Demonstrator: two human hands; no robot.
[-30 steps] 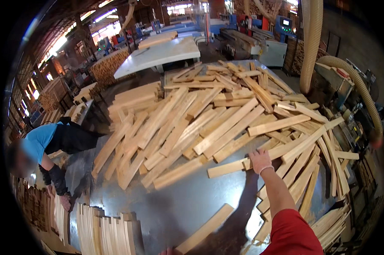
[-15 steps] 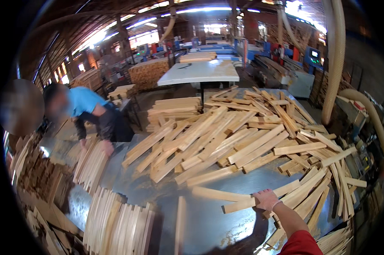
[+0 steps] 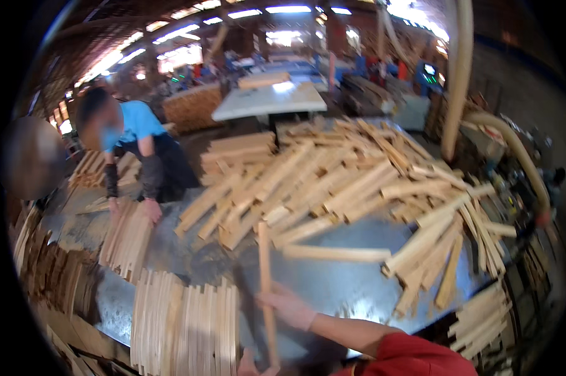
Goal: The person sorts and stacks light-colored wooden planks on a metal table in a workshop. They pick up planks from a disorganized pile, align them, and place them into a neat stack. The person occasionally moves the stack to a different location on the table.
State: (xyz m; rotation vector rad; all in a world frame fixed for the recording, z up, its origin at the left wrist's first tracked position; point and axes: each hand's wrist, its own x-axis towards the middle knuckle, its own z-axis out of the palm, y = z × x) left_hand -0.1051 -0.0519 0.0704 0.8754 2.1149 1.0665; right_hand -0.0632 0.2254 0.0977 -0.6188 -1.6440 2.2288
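A long, narrow wooden strip (image 3: 266,263) stands nearly lengthwise before me, just right of a row of strips. My right hand (image 3: 288,307) is closed around its middle, reaching in from the right in a red sleeve. At the lower edge, my left hand (image 3: 250,365) shows only in part and blurred, its fingers at the strip's near end. The tight row of pale strips (image 3: 182,326) lies side by side next to it. Another single strip (image 3: 336,253) lies crosswise on the metal table (image 3: 352,288). Beyond it spreads a loose heap of strips (image 3: 333,182).
At the left, a co-worker in a blue shirt (image 3: 139,125) has both hands on another bundle of strips (image 3: 126,241). More strips fan out at the right (image 3: 430,260). A thick hose (image 3: 458,81) hangs at the far right. A white-topped table (image 3: 270,103) stands behind the heap.
My right hand has moved left from the fanned strips, bringing a strip beside the row. My left hand has come into view at the lower edge. The co-worker has shifted over the bundle.
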